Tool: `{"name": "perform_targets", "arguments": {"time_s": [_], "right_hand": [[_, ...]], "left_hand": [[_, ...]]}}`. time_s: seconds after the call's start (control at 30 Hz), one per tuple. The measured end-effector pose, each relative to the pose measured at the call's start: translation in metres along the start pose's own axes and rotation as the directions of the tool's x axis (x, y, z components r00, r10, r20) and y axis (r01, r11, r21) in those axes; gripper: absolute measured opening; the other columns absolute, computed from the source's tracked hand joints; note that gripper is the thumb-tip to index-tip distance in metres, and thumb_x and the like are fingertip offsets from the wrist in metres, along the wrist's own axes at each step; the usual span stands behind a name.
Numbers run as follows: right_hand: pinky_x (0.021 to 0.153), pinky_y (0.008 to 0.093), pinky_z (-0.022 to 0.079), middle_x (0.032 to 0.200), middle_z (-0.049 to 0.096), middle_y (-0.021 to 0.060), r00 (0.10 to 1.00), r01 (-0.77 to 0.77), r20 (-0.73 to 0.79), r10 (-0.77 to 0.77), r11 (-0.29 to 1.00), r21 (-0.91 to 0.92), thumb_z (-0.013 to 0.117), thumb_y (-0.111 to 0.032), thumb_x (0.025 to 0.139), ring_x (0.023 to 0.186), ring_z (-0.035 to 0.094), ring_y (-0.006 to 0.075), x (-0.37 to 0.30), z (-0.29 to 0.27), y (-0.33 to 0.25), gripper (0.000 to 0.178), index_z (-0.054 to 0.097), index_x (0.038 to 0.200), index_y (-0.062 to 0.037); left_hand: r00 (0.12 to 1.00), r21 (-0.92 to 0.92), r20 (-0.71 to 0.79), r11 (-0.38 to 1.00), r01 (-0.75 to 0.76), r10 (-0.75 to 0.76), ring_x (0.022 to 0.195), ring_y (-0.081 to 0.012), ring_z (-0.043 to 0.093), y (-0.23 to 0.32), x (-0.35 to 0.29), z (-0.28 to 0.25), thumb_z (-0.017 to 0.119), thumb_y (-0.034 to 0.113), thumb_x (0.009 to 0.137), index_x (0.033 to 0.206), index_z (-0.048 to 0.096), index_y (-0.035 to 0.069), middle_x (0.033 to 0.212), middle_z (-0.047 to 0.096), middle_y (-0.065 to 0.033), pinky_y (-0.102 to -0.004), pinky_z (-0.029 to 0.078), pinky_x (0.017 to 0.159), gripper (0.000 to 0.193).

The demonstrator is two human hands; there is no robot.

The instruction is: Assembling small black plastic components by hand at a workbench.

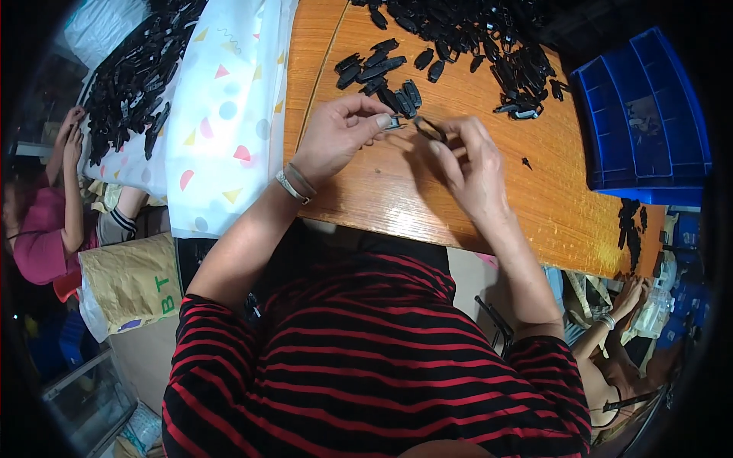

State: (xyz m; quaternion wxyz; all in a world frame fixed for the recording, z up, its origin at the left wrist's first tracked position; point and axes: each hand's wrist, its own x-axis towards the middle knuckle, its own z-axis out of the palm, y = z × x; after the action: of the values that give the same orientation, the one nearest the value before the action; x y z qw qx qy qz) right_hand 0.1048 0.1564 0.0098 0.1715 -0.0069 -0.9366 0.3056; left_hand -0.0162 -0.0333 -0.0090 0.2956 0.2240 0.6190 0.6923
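Observation:
Above the wooden table, my left hand pinches a small part with a light, shiny face between thumb and fingertips. Facing it, my right hand grips a thin black plastic frame. The two pieces are close together but apart. Just beyond my left hand lie several black plastic casings, loosely grouped. A bigger heap of similar black parts spreads along the far side of the table.
At the right stands a blue plastic bin; black pieces lie near the table's right edge. A patterned white cloth covers the left side, with another black heap. Other people work at left and lower right.

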Motion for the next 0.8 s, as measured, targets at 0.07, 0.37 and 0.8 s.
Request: {"name": "perform_targets", "arguments": {"time_s": [0.07, 0.37, 0.8], "right_hand": [[0.059, 0.0267, 0.053, 0.091, 0.063, 0.0095, 0.988, 0.035, -0.154, -0.005, 0.981, 0.193, 0.068, -0.005, 0.084, 0.075, 0.066, 0.0164, 0.012, 0.013, -0.019, 0.019, 0.061, 0.100, 0.0014], [0.060, 0.0216, 0.053, 0.083, 0.066, 0.0079, 0.979, -0.103, -0.087, 0.184, 0.818, 0.565, 0.065, -0.003, 0.089, 0.071, 0.065, 0.0103, 0.007, 0.043, -0.024, 0.020, 0.057, 0.107, 0.0037], [0.062, 0.0184, 0.048, 0.085, 0.061, 0.0022, 0.984, -0.114, -0.058, 0.171, 0.838, 0.534, 0.066, -0.003, 0.088, 0.071, 0.057, 0.0046, 0.007, 0.033, -0.032, 0.022, 0.060, 0.109, 0.0026]], "left_hand": [[1.000, -0.071, 0.007, 0.997, 0.023, -0.023, 0.077, -0.0057, 0.061, 0.003, -0.004, 0.006, 0.063, 0.011, 0.092, 0.108, 0.062, -0.001, 0.089, 0.066, -0.0018, -0.0194, 0.049, 0.072, 0.020], [0.987, -0.411, -0.145, 0.904, -0.119, 0.064, 0.089, -0.0082, 0.060, -0.001, -0.025, 0.026, 0.061, 0.007, 0.092, 0.116, 0.058, -0.002, 0.100, 0.065, -0.0032, -0.0208, 0.049, 0.079, 0.026], [0.966, -0.226, -0.191, 0.950, -0.216, 0.174, 0.070, -0.0033, 0.055, -0.007, -0.022, 0.021, 0.059, 0.006, 0.093, 0.120, 0.059, -0.002, 0.087, 0.065, -0.0006, -0.0163, 0.046, 0.064, 0.028]]}}
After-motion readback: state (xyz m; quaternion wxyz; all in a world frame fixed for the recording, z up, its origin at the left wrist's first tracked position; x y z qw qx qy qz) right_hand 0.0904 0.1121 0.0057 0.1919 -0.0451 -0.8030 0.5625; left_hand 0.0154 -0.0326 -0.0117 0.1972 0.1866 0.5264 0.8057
